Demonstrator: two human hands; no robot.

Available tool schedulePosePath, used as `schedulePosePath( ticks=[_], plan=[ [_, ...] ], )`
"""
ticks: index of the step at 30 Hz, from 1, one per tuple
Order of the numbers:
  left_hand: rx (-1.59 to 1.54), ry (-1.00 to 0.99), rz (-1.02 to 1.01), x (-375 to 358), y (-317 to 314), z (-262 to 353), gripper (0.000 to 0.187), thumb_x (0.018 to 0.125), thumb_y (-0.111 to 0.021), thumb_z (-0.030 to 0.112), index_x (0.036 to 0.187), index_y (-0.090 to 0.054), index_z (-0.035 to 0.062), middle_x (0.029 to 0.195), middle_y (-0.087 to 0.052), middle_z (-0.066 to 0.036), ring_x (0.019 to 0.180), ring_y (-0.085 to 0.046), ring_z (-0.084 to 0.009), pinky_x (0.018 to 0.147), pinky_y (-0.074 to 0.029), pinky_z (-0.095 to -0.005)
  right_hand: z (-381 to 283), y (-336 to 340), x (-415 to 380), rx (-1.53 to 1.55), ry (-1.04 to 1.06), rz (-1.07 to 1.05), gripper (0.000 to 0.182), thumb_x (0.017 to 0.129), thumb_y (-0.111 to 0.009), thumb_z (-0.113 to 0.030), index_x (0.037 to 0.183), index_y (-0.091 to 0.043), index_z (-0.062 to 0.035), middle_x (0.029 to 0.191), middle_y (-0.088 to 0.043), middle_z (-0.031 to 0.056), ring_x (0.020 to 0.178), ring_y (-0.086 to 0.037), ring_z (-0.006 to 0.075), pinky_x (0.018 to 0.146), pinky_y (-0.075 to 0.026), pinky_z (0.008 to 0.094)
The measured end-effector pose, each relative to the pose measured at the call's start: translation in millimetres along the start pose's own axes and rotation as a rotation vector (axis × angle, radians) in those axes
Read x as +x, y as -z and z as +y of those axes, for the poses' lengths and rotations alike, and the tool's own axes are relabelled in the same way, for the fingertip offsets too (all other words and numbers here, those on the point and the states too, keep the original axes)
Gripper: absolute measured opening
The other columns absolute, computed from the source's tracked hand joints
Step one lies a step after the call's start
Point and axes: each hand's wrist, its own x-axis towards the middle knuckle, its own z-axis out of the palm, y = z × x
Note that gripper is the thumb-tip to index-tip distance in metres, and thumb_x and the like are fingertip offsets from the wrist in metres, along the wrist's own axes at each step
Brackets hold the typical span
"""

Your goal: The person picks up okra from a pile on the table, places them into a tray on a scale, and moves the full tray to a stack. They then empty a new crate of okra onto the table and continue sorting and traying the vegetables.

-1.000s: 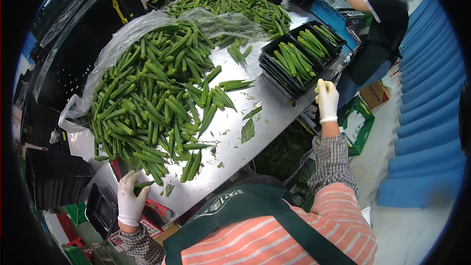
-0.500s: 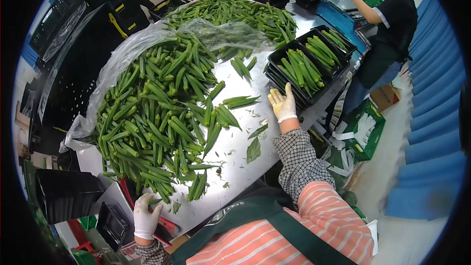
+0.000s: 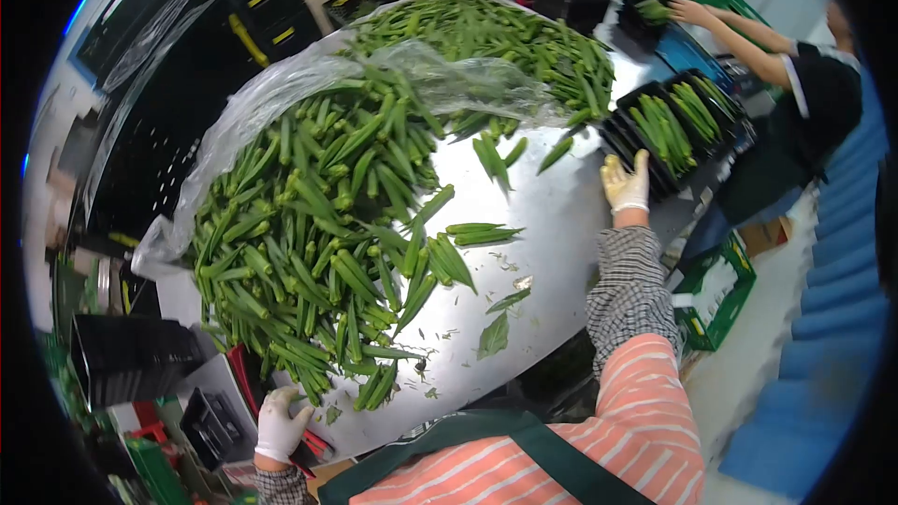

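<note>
A large pile of green okra (image 3: 309,215) covers the left and back of the metal table (image 3: 505,337). My right hand (image 3: 626,185), in a pale glove, has its fingers spread against the near left side of the stacked black trays (image 3: 662,182). Okra lies in rows in the top trays. At the table's lower left edge, my gloved left hand (image 3: 282,423) rests beside the pile, fingers bent and thumb apart, with nothing visible in it. Some loose okra (image 3: 482,233) and a torn leaf (image 3: 493,336) lie between my hands.
Clear plastic sheeting (image 3: 253,98) borders the pile. Empty black trays (image 3: 210,425) and a dark stack (image 3: 136,355) stand at lower left. A co-worker (image 3: 814,98) handles a tray at upper right. A green crate (image 3: 716,295) sits on the floor at right.
My right hand and the filled trays have moved away to the right across the table. My left hand stays at the near left edge. The co-worker's arms now reach to a black tray.
</note>
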Motion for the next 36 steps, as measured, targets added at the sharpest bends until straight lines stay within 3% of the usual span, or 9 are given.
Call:
schedulePosePath(
  ticks=[5, 13, 16, 18, 21, 26, 30, 34, 36],
  plan=[
    [0.002, 0.043, -0.036, 5, 3, 12, 0.039, 0.068, -0.073, 0.022, 0.098, -0.062, 0.0015, 0.102, -0.062, -0.018, 0.097, -0.057, -0.0352, 0.089, -0.044, -0.0409, -37, 12, 36, -0.125, -0.051, 0.004, 0.095, 0.069, -0.068, -0.065, 0.127, -0.041, 0.0048, 0.130, -0.046, 0.0165, 0.117, -0.048, 0.0253, 0.096, -0.039, 0.0357],
    [0.033, 0.021, -0.006, 5, -8, 2, 0.039, 0.070, -0.071, 0.028, 0.098, -0.062, 0.0013, 0.099, -0.062, -0.016, 0.094, -0.058, -0.0338, 0.085, -0.045, -0.0411, -11, -10, 11, -0.522, -0.055, -0.029, 0.085, 0.081, -0.061, -0.058, 0.129, -0.036, 0.0072, 0.124, -0.052, 0.0149, 0.109, -0.052, 0.0229, 0.090, -0.043, 0.0354],
    [0.006, 0.035, -0.044, 9, -5, 6, 0.041, 0.070, -0.072, 0.024, 0.102, -0.060, 0.0015, 0.103, -0.061, -0.019, 0.098, -0.057, -0.0350, 0.088, -0.045, -0.0408, 28, -54, -20, -0.727, -0.089, -0.480, 0.065, 0.090, -0.055, -0.044, 0.131, -0.038, 0.0032, 0.119, -0.055, 0.0137, 0.102, -0.056, 0.0201, 0.086, -0.045, 0.0323],
    [-0.019, -0.022, 0.043, 14, -9, 6, 0.039, 0.071, -0.069, 0.028, 0.097, -0.062, 0.0012, 0.095, -0.062, -0.016, 0.089, -0.058, -0.0331, 0.082, -0.045, -0.0409, 83, -111, -69, -1.007, -0.002, -0.581, 0.050, 0.093, -0.052, -0.034, 0.131, -0.043, -0.0016, 0.112, -0.061, 0.0119, 0.092, -0.060, 0.0181, 0.079, -0.047, 0.0273],
    [-0.047, -0.074, 0.109, 21, -13, 5, 0.037, 0.072, -0.069, 0.024, 0.099, -0.061, -0.0003, 0.094, -0.063, -0.016, 0.087, -0.059, -0.0332, 0.081, -0.045, -0.0412, 170, -174, -162, -1.238, 0.044, -0.996, 0.036, 0.090, -0.058, -0.022, 0.119, -0.055, -0.0012, 0.102, -0.064, 0.0093, 0.084, -0.062, 0.0173, 0.075, -0.049, 0.0245],
    [-0.117, -0.057, 0.189, 9, -16, -3, 0.039, 0.071, -0.071, 0.024, 0.101, -0.061, 0.0003, 0.097, -0.063, -0.016, 0.092, -0.059, -0.0330, 0.084, -0.046, -0.0407, 274, -212, -224, -1.280, 0.427, -1.295, 0.028, 0.083, -0.065, -0.013, 0.107, -0.062, 0.0009, 0.094, -0.065, 0.0111, 0.082, -0.063, 0.0171, 0.075, -0.050, 0.0265],
    [-0.236, 0.053, 0.087, -18, -31, -10, 0.041, 0.072, -0.072, 0.023, 0.105, -0.061, 0.0009, 0.102, -0.062, -0.016, 0.097, -0.058, -0.0335, 0.087, -0.046, -0.0402, 318, -240, -229, -1.427, 0.909, -1.342, 0.019, 0.084, -0.059, -0.013, 0.099, -0.064, -0.0041, 0.094, -0.063, 0.0135, 0.085, -0.061, 0.0316, 0.077, -0.050, 0.0357],
    [-0.293, 0.020, 0.085, -35, -53, -14, 0.039, 0.074, -0.069, 0.022, 0.106, -0.061, 0.0019, 0.101, -0.063, -0.016, 0.096, -0.059, -0.0322, 0.087, -0.045, -0.0389, 354, -265, -246, -2.147, 1.021, -1.082, 0.028, 0.083, -0.062, -0.030, 0.099, -0.064, -0.0069, 0.100, -0.060, 0.0152, 0.091, -0.062, 0.0311, 0.078, -0.051, 0.0395],
    [-0.310, -0.001, 0.126, -38, -56, -14, 0.036, 0.074, -0.069, 0.023, 0.103, -0.062, 0.0031, 0.100, -0.063, -0.015, 0.095, -0.059, -0.0322, 0.087, -0.045, -0.0393, 361, -274, -254, -2.296, 1.041, -1.056, 0.029, 0.082, -0.063, -0.031, 0.097, -0.065, -0.0063, 0.101, -0.061, 0.0161, 0.092, -0.064, 0.0291, 0.078, -0.052, 0.0400]
  ],
)
